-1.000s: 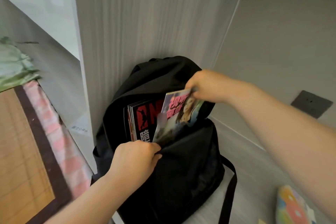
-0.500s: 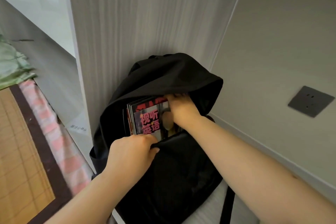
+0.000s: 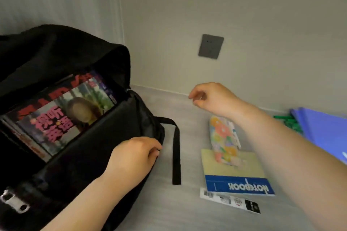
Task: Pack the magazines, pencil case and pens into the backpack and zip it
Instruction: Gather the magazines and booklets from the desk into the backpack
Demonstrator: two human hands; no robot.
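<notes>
magazines in, right hand out and over the pencil case

low in the frame the left hand (image 3: 135, 153) grips the front edge of the black backpack (image 3: 93, 174), holding its mouth wide. at lower right a notebook (image 3: 234, 172) lies on the tabletop (image 3: 169, 208) with the floral pencil case (image 3: 222, 140) resting partly on it. just above, the right hand (image 3: 210, 99) hovers, fingers loosely curled and holding nothing; half a second ago it was inside the bag pushing a magazine down. the magazines (image 3: 62, 116) now stand in the open compartment at left, so that step looks done. green pens (image 3: 287, 123) wait farther back at right.
</notes>
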